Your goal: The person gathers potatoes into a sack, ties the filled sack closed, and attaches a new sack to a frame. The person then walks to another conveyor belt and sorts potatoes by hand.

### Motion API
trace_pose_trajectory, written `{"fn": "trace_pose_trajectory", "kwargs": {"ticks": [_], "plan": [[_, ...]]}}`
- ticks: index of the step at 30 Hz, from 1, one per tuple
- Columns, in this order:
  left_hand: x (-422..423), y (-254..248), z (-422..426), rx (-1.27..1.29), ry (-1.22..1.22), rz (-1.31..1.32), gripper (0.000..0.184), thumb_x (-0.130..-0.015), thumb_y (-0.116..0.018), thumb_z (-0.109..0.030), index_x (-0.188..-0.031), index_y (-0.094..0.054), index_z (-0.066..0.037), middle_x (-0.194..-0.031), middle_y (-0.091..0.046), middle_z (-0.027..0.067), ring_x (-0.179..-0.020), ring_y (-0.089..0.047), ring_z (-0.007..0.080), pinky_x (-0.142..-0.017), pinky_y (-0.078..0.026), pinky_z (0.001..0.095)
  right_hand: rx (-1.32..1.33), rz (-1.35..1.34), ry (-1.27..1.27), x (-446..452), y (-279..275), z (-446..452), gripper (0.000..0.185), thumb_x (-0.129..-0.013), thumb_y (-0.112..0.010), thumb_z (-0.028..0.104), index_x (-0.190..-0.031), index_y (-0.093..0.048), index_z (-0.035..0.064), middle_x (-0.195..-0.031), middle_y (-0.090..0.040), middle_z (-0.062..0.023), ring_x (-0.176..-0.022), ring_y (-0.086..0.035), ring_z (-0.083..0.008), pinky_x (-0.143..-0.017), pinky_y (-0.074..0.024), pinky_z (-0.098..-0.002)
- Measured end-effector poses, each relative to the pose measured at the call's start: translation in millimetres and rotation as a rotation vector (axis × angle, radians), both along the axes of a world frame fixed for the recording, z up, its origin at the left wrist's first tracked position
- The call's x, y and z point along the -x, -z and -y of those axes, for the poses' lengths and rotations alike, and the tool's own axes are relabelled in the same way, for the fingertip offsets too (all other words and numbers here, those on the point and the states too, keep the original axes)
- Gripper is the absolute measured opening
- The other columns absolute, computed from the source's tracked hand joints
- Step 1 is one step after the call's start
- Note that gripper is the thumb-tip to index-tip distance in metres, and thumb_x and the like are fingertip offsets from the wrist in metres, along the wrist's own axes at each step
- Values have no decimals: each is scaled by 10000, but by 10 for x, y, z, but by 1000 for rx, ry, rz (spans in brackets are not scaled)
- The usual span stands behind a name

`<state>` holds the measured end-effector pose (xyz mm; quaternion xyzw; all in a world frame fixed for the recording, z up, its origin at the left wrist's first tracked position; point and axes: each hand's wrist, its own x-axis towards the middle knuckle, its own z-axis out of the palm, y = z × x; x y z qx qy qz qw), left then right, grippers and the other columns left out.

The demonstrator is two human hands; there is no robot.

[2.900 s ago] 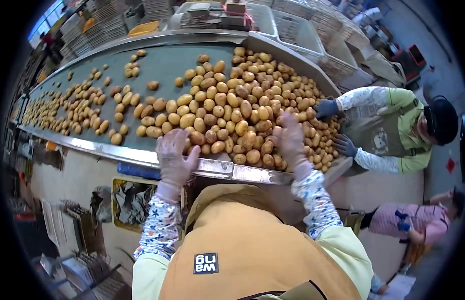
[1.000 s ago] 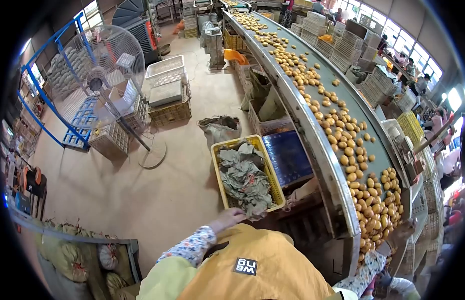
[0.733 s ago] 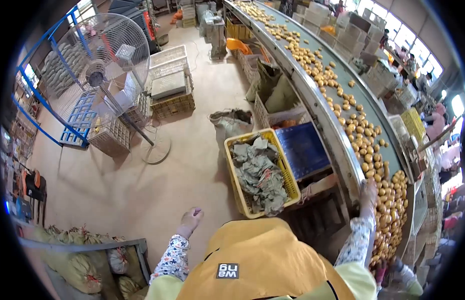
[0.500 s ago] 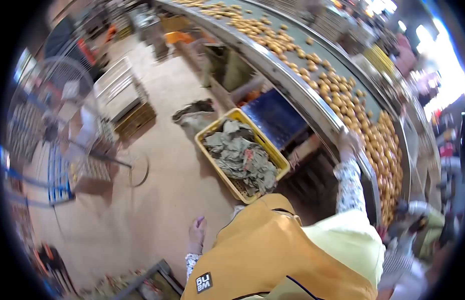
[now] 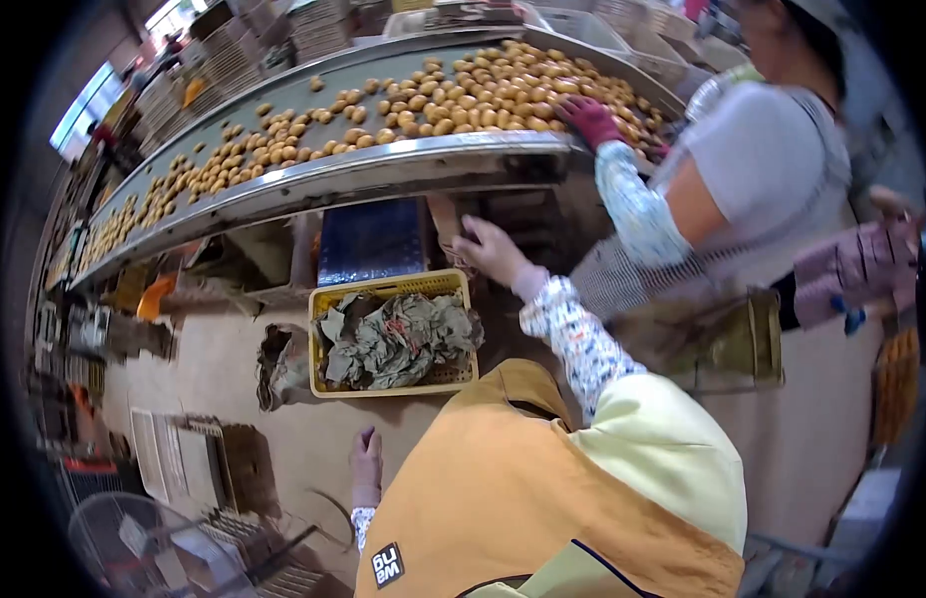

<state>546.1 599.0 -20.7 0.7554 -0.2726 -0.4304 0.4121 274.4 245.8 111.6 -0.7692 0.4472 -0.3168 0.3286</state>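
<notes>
My right hand, in a pale purple glove, hangs in the air with its fingers apart and nothing in them. It is just above the right end of a yellow crate, below the near edge of the conveyor. Crumpled grey-green sheets fill much of the crate. Down at my left side, my left hand, also gloved, has its fingers curled together, with nothing seen in it. Yellow-brown, roundish produce lies on the conveyor belt, heaped toward its right end.
A co-worker stands at the conveyor's right end, a dark red glove on the produce. A blue crate sits under the conveyor. An olive bin stands to the right, a fan and stacked crates at lower left.
The view has swung to the right, bringing the co-worker into clear sight. My right hand has let go of the conveyor's metal edge and opened. My left hand stays low at my side.
</notes>
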Motion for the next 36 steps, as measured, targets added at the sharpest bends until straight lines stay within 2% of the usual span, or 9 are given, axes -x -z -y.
{"fn": "trace_pose_trajectory", "kwargs": {"ticks": [3, 5, 7, 10, 15, 17, 20, 28, 36], "plan": [[29, -281, 83, -52, 192, -6, 336, -816, -561, -251, -1064, -572, -24, -994, -617, 140, -933, -580, 228, -825, -440, 311, -124, -402, 314, 656, 752, -1369, 709, -757, -566, 472, -1234, -404, -28, -1266, -406, -241, -1167, -391, -369, -966, -340, -407], [-9, -332, -7, -41, 487, 31, 395, -811, -559, -301, -1105, -562, -38, -1040, -605, 162, -989, -566, 257, -854, -429, 334, -334, -727, 218, 1399, 1213, -2474, 674, -806, -492, 499, -1270, -380, 24, -1236, -441, -215, -1147, -409, -361, -974, -316, -398], [-63, -26, -154, -103, 637, 55, 425, -808, -553, -334, -1113, -559, -38, -1050, -600, 167, -1003, -559, 266, -865, -424, 343, -940, -810, 176, 2072, 1242, -3538, 618, -835, -412, 544, -1275, -417, 111, -1315, -401, -147, -1225, -361, -279, -1004, -285, -378], [18, -171, -266, -208, 807, 105, 459, -797, -529, -381, -1104, -567, -42, -1056, -597, 171, -1026, -546, 292, -892, -409, 359, -971, -959, 376, 2731, 1352, -4781, 448, -847, -441, 415, -1119, -552, 76, -1139, -556, -152, -1033, -528, -318, -918, -389, -384], [511, -462, -6, -46, 1122, 190, 408, -786, -497, -342, -1081, -577, -71, -1079, -586, 153, -1035, -541, 284, -894, -408, 355, -1223, 75, 1407, 3091, 1628, -5929, 407, -862, -451, 370, -1113, -529, 60, -904, -612, -147, -750, -594, -248, -669, -474, -428], [778, -508, 86, 30, 1153, 160, 410, -784, -491, -349, -1076, -581, -76, -1082, -585, 148, -1038, -537, 287, -892, -409, 363, -937, 450, 1280, 2968, 1938, -6346, 398, -871, -443, 357, -1165, -488, 94, -859, -626, -104, -700, -597, -238, -597, -459, -422], [1234, -755, 188, 200, 1351, 375, 420, -783, -476, -372, -1073, -584, -88, -1091, -579, 139, -1032, -533, 291, -888, -406, 378, -1057, 700, 1299, 2332, 1411, -6243, 242, -871, -440, 230, -999, -562, 66, -829, -608, -107, -780, -594, -252, -638, -465, -416], [1797, -834, -148, 194, 1499, 529, 396, -781, -461, -350, -1080, -561, -110, -1083, -578, 146, -1025, -536, 293, -885, -382, 410, -894, 358, 1204, 3030, 1450, -5299, 216, -860, -469, 217, -948, -580, 54, -831, -606, -109, -770, -583, -242, -648, -465, -378], [987, -747, -885, -149, 871, 475, 437, -784, -464, -360, -1144, -535, -123, -1112, -569, 128, -1034, -527, 306, -916, -363, 411, -900, 63, 785, 2943, 1777, -3869, 196, -849, -497, 205, -896, -598, 43, -832, -605, -111, -760, -571, -232, -657, -465, -340]]}}
